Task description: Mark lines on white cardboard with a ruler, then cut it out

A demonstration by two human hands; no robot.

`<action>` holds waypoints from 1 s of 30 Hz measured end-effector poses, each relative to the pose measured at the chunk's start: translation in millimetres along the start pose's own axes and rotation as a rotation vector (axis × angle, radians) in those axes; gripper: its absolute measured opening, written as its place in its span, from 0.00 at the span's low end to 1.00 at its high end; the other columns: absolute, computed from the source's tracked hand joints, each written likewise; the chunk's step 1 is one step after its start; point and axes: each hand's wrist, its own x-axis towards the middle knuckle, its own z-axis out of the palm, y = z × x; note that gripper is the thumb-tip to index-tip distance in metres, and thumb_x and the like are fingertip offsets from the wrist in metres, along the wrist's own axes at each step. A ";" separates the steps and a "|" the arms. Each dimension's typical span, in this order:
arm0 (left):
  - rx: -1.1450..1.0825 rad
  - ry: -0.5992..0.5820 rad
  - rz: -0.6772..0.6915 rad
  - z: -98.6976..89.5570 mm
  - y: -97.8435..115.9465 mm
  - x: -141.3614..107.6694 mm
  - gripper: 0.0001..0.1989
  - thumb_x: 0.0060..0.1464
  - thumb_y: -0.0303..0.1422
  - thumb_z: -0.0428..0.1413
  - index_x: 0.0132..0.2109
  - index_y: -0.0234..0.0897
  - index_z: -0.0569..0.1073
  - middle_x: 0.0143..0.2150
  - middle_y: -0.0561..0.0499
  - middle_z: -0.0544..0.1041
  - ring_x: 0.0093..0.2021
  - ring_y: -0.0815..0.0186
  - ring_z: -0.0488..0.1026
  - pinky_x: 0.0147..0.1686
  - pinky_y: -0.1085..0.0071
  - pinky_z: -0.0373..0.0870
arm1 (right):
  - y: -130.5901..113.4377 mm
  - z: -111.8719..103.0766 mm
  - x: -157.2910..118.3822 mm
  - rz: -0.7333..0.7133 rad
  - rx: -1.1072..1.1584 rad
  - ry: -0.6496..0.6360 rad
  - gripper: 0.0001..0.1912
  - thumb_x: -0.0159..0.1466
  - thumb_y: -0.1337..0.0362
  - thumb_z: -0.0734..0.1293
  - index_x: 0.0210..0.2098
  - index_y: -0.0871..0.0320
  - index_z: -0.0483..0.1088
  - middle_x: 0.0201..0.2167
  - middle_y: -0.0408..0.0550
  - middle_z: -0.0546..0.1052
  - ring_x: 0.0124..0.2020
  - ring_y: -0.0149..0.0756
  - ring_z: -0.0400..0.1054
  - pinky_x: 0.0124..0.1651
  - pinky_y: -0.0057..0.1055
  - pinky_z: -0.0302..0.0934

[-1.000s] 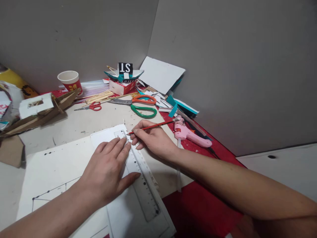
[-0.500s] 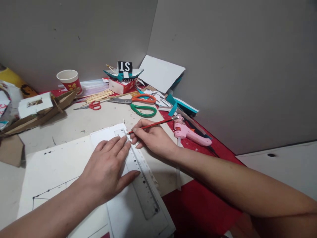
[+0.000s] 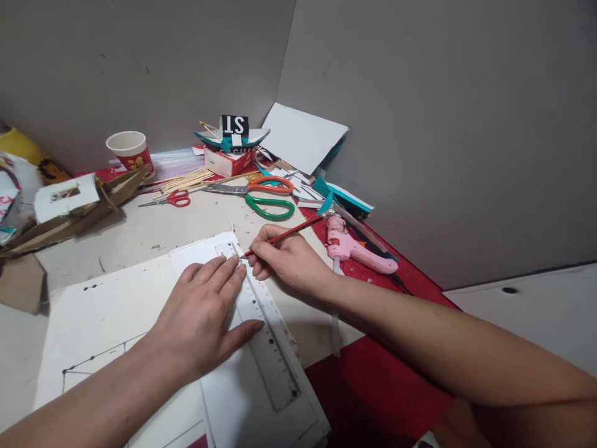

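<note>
Ruler [image 3: 272, 353], just one, lay on white paper [image 3: 231, 401] under the left hand [image 3: 200, 317], its fingers close together, thumb spread. The right hand [image 3: 293, 261] pinched one red pencil [image 3: 298, 229] between thumb and fingers, tip at the ruler's edge; two pairs of scissors [image 3: 247, 191] and one glue gun [image 3: 346, 246] lay nearby.

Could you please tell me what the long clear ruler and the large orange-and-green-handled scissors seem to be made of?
The ruler: probably smooth plastic, since the white paper beneath shows through. The scissors: apparently metal blades, being dull grey; glossy handles, highlights suggesting plastic.
</note>
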 end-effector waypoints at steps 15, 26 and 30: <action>-0.007 -0.028 -0.007 -2.0 0.9 -0.4 0.34 0.61 0.50 0.50 0.64 0.29 0.66 0.66 0.38 0.67 0.63 0.45 0.63 0.55 0.49 0.61 | -2.2 1.2 -0.9 0.010 -0.004 0.010 0.09 0.64 0.71 0.62 0.27 0.57 0.65 0.23 0.42 0.74 0.23 0.27 0.71 0.23 0.20 0.67; 0.010 -0.021 -0.001 -1.3 1.0 -1.1 0.34 0.61 0.50 0.49 0.63 0.28 0.67 0.65 0.37 0.68 0.62 0.44 0.64 0.54 0.49 0.61 | -5.6 0.2 -1.3 0.039 -0.012 0.001 0.11 0.63 0.73 0.61 0.24 0.58 0.64 0.19 0.40 0.73 0.19 0.25 0.68 0.22 0.20 0.67; 0.042 -0.010 0.004 -1.4 1.7 -2.1 0.33 0.62 0.50 0.49 0.63 0.28 0.67 0.65 0.37 0.69 0.62 0.44 0.64 0.54 0.49 0.61 | -4.8 0.2 -1.0 0.042 0.034 0.026 0.10 0.62 0.72 0.62 0.24 0.58 0.64 0.20 0.41 0.74 0.19 0.26 0.69 0.21 0.21 0.68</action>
